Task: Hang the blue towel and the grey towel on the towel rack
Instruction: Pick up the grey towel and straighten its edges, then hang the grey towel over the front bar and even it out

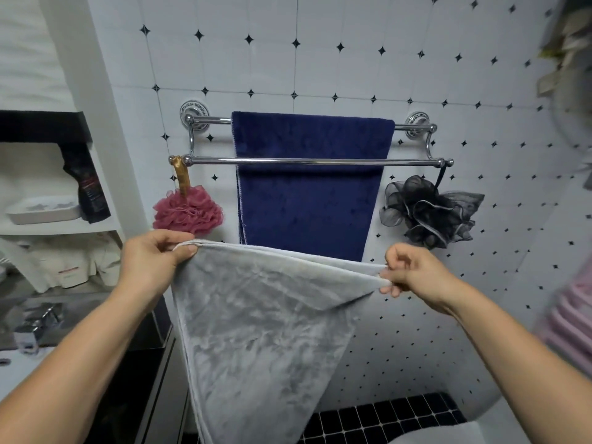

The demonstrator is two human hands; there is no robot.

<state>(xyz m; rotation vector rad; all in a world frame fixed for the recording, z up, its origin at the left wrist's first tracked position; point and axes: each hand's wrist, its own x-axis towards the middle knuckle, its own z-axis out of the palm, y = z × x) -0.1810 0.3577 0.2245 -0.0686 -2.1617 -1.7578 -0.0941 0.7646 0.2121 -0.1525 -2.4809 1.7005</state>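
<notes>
A chrome two-bar towel rack is fixed to the tiled wall. The blue towel hangs over its rear upper bar, behind the empty front bar. Below the rack I hold the grey towel stretched out by its top edge. My left hand pinches the left corner and my right hand pinches the right corner. The towel hangs down between my arms, folded double along the top.
A pink bath pouf hangs from the rack's left end and a black pouf from its right end. White shelves with a soap dish and a dark tube stand at left. Black floor tiles lie below.
</notes>
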